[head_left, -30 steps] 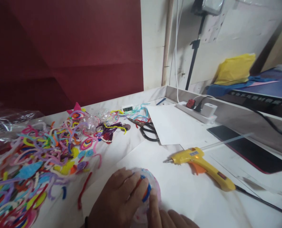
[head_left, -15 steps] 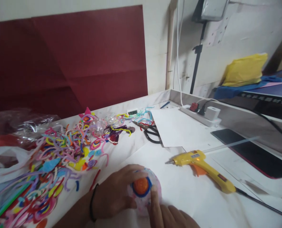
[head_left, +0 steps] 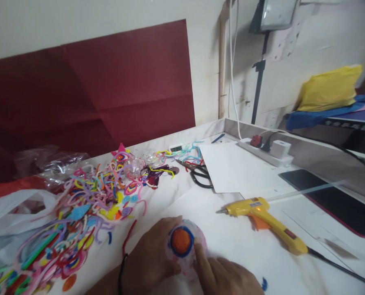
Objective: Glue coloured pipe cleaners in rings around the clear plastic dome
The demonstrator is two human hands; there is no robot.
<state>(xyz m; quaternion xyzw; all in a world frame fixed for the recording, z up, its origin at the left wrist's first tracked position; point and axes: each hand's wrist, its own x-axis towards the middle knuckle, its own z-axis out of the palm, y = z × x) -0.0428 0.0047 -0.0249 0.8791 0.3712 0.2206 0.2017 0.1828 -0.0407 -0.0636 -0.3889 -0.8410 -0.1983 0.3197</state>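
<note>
The pale table point(head_left: 162, 192) fills the near part of the scene, with a dark red sheet point(head_left: 145, 86) on the wall at far left. Fuzzy craft stems lie in a heap point(head_left: 101, 192) along the table's left side. White paper point(head_left: 191, 205) spreads beneath the hands. To the right are a dark phone point(head_left: 332, 205) and, just nearer, a yellow glue gun point(head_left: 262, 213).

At near centre, the left hand point(head_left: 152, 256) curls around a round piece point(head_left: 187, 264), fingers at its far edge and thumb at its near left, clamped on the rim. The right hand point(head_left: 224, 270) has its index finger out, its tip at the right side of the blue ring point(head_left: 190, 230); the other fingers are folded together, and whether its thumb grips cannot be told.

The piece looks light, with a soft, fuzzy middle likely to dent or shift; the outer rim seems the safest hold. Smaller are its orange centre point(head_left: 181, 241) and a blue scrap point(head_left: 264, 284) right of the right hand.
</note>
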